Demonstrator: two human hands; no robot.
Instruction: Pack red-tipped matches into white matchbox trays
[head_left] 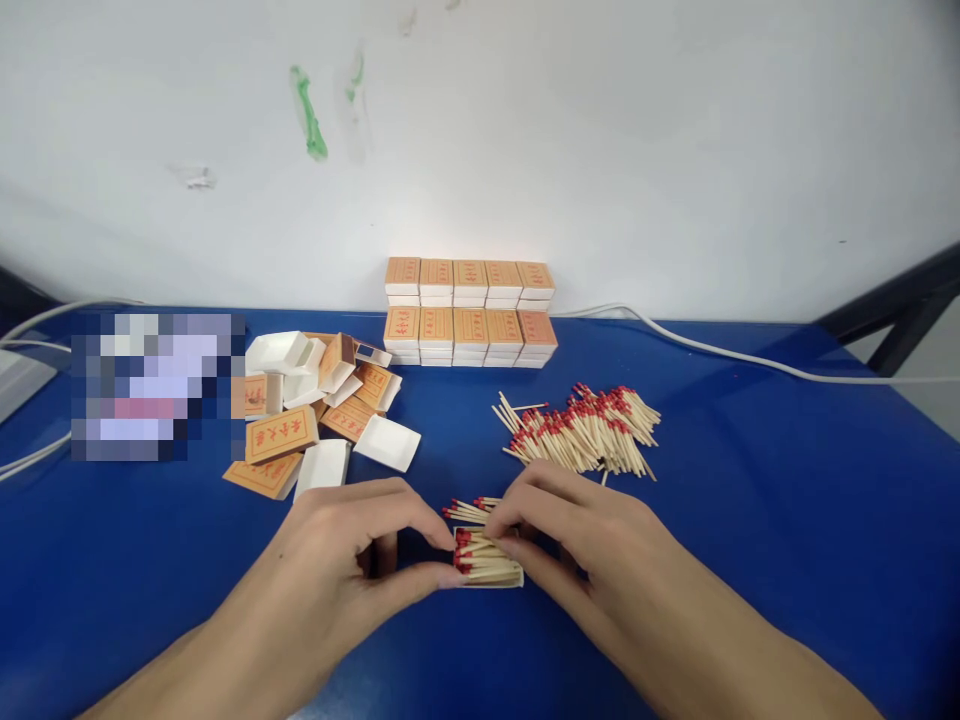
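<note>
A small open matchbox tray (491, 583) lies on the blue table in front of me, with matches (480, 562) inside, red heads toward the left. The thumb and forefinger of my left hand (352, 560) grip the tray's left end. My right hand (581, 540) is over the tray's right part, its thumb and fingertips closed on matches there; how many it holds is hidden. Just behind the tray lies a little bunch of loose matches (466, 511), partly covered by my right fingers. A large heap of matches (592, 430) spreads out beyond my right hand.
Matchboxes (471, 330) stand in stacked rows against the white wall (600, 150). To the left is a jumbled pile of matchbox sleeves (281, 435) and white trays (388, 443). A blurred-out object (154, 385) sits farther left. A white cable (720, 362) runs along the back right.
</note>
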